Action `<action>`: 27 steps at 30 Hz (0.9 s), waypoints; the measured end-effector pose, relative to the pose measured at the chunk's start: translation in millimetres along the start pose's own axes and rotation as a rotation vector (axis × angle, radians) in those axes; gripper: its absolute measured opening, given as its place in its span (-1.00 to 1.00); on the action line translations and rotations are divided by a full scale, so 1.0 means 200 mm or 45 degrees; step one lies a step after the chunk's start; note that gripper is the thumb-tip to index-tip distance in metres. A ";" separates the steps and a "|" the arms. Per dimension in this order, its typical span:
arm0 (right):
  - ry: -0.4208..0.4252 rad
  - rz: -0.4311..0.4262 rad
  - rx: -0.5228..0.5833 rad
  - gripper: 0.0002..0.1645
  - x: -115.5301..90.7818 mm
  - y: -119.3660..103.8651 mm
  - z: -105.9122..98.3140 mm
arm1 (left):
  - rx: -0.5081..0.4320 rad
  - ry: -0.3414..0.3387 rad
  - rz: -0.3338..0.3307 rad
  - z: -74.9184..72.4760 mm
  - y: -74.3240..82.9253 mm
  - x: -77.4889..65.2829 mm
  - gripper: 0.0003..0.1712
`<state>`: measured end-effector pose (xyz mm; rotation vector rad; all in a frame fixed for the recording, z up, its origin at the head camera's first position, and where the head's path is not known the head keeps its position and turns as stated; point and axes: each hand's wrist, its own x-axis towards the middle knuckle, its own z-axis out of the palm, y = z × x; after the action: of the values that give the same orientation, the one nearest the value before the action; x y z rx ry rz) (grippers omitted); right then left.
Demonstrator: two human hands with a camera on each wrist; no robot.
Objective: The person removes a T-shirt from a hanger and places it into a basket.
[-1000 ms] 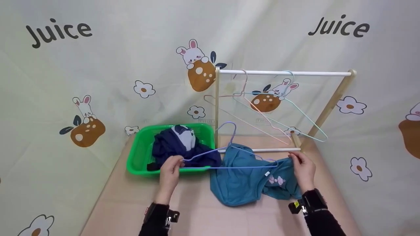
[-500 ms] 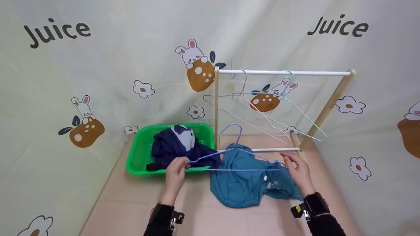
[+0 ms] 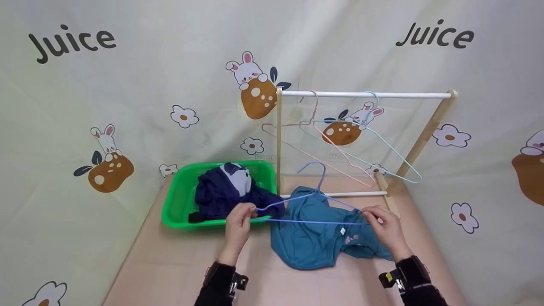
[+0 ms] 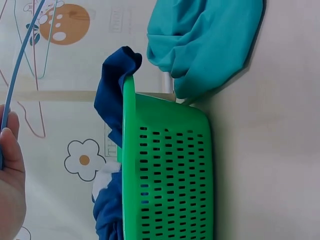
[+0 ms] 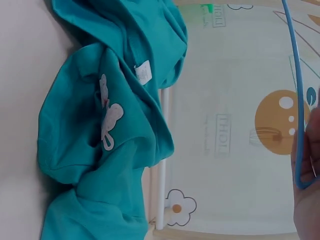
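A blue wire hanger (image 3: 314, 222) is held level in the air, its hook upward with the tip turned left. My left hand (image 3: 239, 223) pinches its left end, as the left wrist view also shows. Around its right end curl the fingers of my right hand (image 3: 386, 229). Below and behind the hanger lies a crumpled teal garment (image 3: 304, 248) with a white tag and a pink-and-white bunny patch, seen close up in the right wrist view. Neither hand grips this garment.
A green basket (image 3: 176, 212) at the left contains a navy garment (image 3: 210, 187) with a pale grey patch, partly draped over the rim. Behind stands a wooden rack with a white rail (image 3: 408, 95). From it hang a pink hanger (image 3: 316, 108) and a mint hanger (image 3: 403, 157).
The blue hanger has shifted right with my left hand. My right hand, earlier at the teal garment beyond the hanger's end, has come inward and now grips that end.
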<state>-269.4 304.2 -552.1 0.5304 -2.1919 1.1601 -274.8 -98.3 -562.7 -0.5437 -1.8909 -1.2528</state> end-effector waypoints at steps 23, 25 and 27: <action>0.386 0.015 0.122 -0.90 0.15 -0.21 -0.29 | 0.033 -0.219 -0.278 0.07 0.04 0.01 -0.47; 0.463 0.086 0.103 -0.94 0.16 -0.18 -0.30 | 0.052 -0.244 -0.270 0.08 0.04 -0.01 -0.47; 0.526 0.156 0.095 -0.94 0.16 -0.13 -0.32 | 0.065 -0.261 -0.268 0.10 0.03 -0.03 -0.47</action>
<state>-256.7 341.2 -486.5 0.1654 -1.8499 1.2891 -274.2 -77.5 -566.7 -0.4702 -2.1923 -1.3191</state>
